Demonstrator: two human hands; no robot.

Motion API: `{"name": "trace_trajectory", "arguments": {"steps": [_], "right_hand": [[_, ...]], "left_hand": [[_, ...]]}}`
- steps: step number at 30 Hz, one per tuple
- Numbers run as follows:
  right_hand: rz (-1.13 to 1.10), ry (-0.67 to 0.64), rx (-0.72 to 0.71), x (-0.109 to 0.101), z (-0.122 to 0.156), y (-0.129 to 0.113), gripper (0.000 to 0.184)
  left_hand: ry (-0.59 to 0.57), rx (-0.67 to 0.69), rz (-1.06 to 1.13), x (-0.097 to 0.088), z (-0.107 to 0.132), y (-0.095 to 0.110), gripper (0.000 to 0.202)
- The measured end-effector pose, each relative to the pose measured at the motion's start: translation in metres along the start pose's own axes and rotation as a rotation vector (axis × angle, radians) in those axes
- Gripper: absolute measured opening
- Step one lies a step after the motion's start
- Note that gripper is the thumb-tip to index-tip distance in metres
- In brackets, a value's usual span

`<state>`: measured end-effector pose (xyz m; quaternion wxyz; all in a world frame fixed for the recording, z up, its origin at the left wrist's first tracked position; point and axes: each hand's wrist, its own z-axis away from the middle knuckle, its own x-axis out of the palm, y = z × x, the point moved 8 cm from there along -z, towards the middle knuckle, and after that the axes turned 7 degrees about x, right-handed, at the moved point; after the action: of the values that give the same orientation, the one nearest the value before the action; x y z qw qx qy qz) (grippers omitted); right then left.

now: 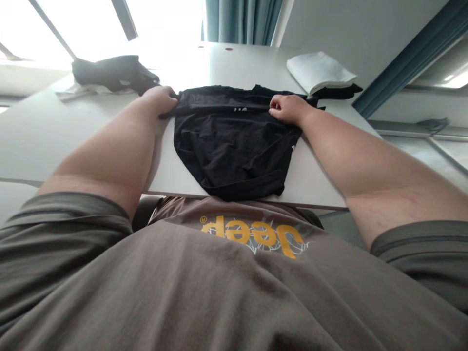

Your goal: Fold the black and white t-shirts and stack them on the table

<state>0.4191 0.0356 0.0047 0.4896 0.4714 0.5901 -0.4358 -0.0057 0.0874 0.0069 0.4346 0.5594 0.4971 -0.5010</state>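
A black T-shirt (234, 151) lies spread on the white table in front of me, its lower end reaching the near edge. A small pale print shows on its upper part, beside a crosswise fold. My left hand (161, 100) is closed on the shirt's upper left corner, around the sleeve. On the other side, my right hand (287, 108) pinches the cloth near the upper right, fingers curled in. Wrinkles run over the shirt's lower half.
The white table (234, 66) extends back toward a blue curtain (241, 22). A heap of dark clothes (109, 73) over pale cloth lies at the far left. Folded white cloth (321, 70) rests on a black piece at the far right.
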Motion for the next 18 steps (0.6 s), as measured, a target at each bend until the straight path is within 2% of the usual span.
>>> {"name": "trace_trajectory", "arguments": {"steps": [18], "right_hand": [[0.0, 0.003, -0.009, -0.0008, 0.0001, 0.0007, 0.032]], "left_hand": [[-0.002, -0.006, 0.046, -0.002, 0.0002, 0.0016, 0.057]]}}
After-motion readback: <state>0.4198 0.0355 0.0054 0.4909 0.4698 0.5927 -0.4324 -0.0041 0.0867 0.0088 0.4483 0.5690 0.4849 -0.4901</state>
